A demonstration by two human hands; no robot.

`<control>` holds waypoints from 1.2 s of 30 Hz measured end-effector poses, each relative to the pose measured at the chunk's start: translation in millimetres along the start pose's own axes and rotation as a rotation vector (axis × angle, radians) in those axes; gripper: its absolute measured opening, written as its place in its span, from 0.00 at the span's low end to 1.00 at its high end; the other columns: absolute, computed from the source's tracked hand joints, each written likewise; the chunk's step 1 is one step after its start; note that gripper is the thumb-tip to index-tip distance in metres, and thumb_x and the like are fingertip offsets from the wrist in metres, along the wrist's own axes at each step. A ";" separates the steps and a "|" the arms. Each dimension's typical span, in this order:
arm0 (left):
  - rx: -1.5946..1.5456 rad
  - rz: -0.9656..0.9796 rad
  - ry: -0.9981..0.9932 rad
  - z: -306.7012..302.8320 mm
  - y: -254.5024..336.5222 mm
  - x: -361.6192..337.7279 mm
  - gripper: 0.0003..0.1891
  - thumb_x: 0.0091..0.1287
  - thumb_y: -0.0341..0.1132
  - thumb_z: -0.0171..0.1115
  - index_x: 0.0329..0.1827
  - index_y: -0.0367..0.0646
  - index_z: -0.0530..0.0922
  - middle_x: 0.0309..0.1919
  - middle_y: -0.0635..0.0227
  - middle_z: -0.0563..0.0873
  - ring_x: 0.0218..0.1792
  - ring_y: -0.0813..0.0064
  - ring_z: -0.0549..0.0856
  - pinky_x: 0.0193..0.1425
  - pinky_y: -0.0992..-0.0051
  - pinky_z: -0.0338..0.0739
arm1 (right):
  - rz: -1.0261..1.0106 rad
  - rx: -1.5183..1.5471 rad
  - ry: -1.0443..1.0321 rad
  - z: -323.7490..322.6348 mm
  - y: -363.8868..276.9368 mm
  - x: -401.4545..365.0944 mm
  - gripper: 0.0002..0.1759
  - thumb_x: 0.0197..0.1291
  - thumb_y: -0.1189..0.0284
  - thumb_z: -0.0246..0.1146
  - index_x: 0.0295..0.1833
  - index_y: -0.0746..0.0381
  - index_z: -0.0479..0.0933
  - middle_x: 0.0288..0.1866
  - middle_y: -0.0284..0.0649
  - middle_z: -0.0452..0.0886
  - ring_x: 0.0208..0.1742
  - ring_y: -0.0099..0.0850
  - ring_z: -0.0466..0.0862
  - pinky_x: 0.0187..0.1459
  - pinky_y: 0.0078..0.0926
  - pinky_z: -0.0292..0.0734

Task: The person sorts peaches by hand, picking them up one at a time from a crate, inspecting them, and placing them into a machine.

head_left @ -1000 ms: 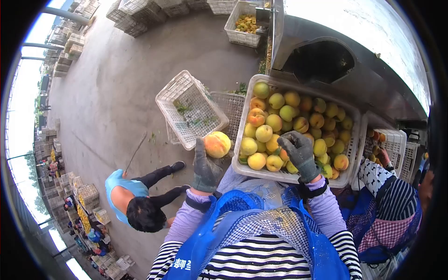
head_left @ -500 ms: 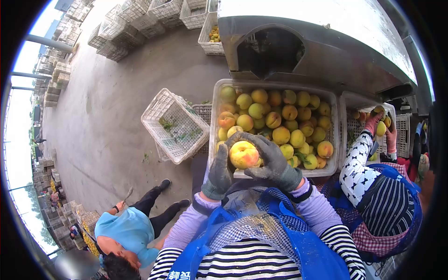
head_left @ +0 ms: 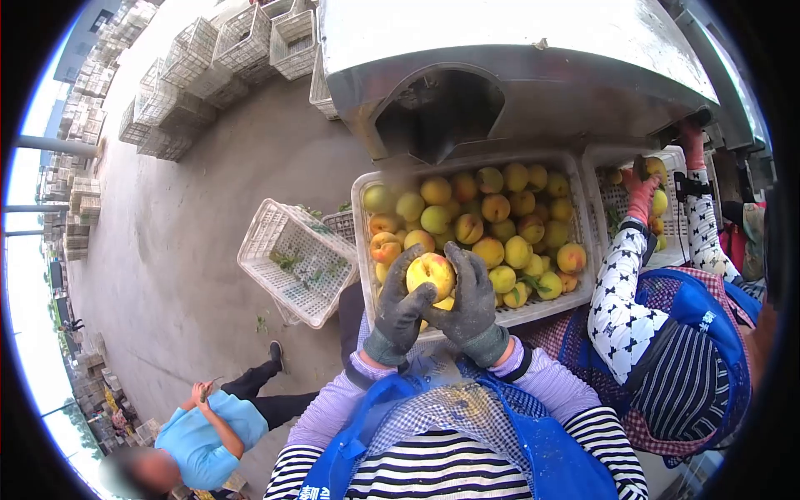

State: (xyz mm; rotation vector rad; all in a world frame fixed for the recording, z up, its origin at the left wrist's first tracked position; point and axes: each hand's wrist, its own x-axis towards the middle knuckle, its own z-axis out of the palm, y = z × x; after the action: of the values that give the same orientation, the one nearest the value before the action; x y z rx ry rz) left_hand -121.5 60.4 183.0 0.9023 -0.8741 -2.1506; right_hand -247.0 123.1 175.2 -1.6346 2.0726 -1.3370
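Grey floor (head_left: 183,242) spreads beyond the fruit crate (head_left: 550,309); left hand (head_left: 397,310) and right hand (head_left: 472,307) curl fingers (head_left: 479,279) round one peach (head_left: 430,272), probably light, easily bruised, best cupped at its sides.

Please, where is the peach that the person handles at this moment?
In the head view, the peach is near the centre, between the person's gloved left hand and right hand, against the near left part of the fruit-filled crate.

Your blue apron (head_left: 343,457): white lettering (head_left: 314,493), edge-cut, unreadable | co-worker's blue apron (head_left: 693,302): white marks (head_left: 708,320), too small to read
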 end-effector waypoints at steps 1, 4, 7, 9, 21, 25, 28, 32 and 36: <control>0.018 0.018 -0.008 2.0 2.4 3.1 0.38 0.65 0.35 0.70 0.76 0.36 0.62 0.66 0.58 0.74 0.65 0.67 0.76 0.71 0.66 0.73 | -0.013 -0.012 0.029 2.4 1.9 2.7 0.49 0.45 0.59 0.80 0.69 0.71 0.68 0.57 0.55 0.76 0.55 0.51 0.80 0.52 0.44 0.80; 0.112 0.093 -0.037 -0.3 2.2 19.2 0.35 0.69 0.39 0.68 0.75 0.35 0.64 0.67 0.58 0.73 0.66 0.67 0.75 0.72 0.66 0.72 | -0.023 -0.042 0.068 2.0 0.6 19.4 0.46 0.46 0.58 0.79 0.67 0.71 0.71 0.55 0.54 0.77 0.54 0.50 0.81 0.50 0.42 0.81; 0.151 0.121 -0.056 -8.1 9.9 36.8 0.30 0.75 0.40 0.60 0.75 0.35 0.64 0.67 0.57 0.73 0.65 0.67 0.76 0.71 0.66 0.73 | 0.021 -0.134 0.002 3.4 9.9 40.4 0.49 0.42 0.54 0.80 0.67 0.68 0.72 0.51 0.51 0.79 0.49 0.47 0.83 0.48 0.42 0.81; 0.198 0.186 0.000 -19.0 15.4 44.6 0.26 0.79 0.40 0.52 0.75 0.35 0.64 0.67 0.57 0.72 0.64 0.67 0.76 0.70 0.67 0.74 | 0.056 -0.215 0.012 10.5 23.4 65.2 0.49 0.40 0.47 0.79 0.65 0.64 0.75 0.47 0.48 0.82 0.42 0.44 0.85 0.43 0.41 0.82; 1.153 0.375 0.068 -101.6 -4.5 39.6 0.28 0.74 0.45 0.58 0.73 0.39 0.68 0.65 0.54 0.74 0.60 0.58 0.80 0.63 0.63 0.77 | 0.190 -0.168 0.095 35.1 75.2 165.2 0.34 0.52 0.49 0.75 0.60 0.57 0.78 0.48 0.46 0.85 0.49 0.47 0.85 0.50 0.46 0.80; 1.976 0.178 -0.246 -53.0 -17.0 46.2 0.31 0.64 0.42 0.64 0.70 0.44 0.71 0.66 0.48 0.73 0.68 0.43 0.71 0.69 0.47 0.68 | 0.235 -0.456 -0.400 41.8 88.0 75.8 0.36 0.55 0.49 0.71 0.64 0.58 0.75 0.54 0.46 0.83 0.51 0.44 0.84 0.51 0.47 0.78; 2.405 0.363 -0.267 -68.6 -80.5 48.8 0.30 0.61 0.41 0.64 0.68 0.45 0.73 0.66 0.48 0.72 0.71 0.40 0.67 0.71 0.41 0.63 | 0.117 -0.669 -0.334 108.3 142.4 20.2 0.42 0.55 0.45 0.69 0.70 0.56 0.69 0.54 0.46 0.83 0.47 0.45 0.85 0.46 0.46 0.79; 2.445 0.782 -0.219 -89.6 -94.6 36.3 0.21 0.64 0.36 0.59 0.60 0.43 0.77 0.60 0.50 0.74 0.65 0.44 0.71 0.68 0.41 0.65 | 0.506 -0.400 -0.512 80.2 109.1 46.5 0.46 0.53 0.49 0.74 0.73 0.57 0.66 0.63 0.49 0.79 0.58 0.43 0.83 0.52 0.44 0.79; 1.784 0.293 -0.240 -83.3 -65.7 18.3 0.20 0.63 0.38 0.60 0.57 0.40 0.78 0.55 0.51 0.78 0.59 0.53 0.77 0.64 0.56 0.74 | 0.344 0.544 -0.176 14.8 100.6 19.7 0.42 0.51 0.65 0.75 0.73 0.59 0.68 0.64 0.48 0.79 0.65 0.42 0.80 0.66 0.40 0.75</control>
State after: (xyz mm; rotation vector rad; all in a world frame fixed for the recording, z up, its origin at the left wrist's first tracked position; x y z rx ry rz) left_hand -86.6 57.4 81.2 1.0371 -2.8698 -0.7505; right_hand -314.1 97.5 100.6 -1.0690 1.6018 -1.4074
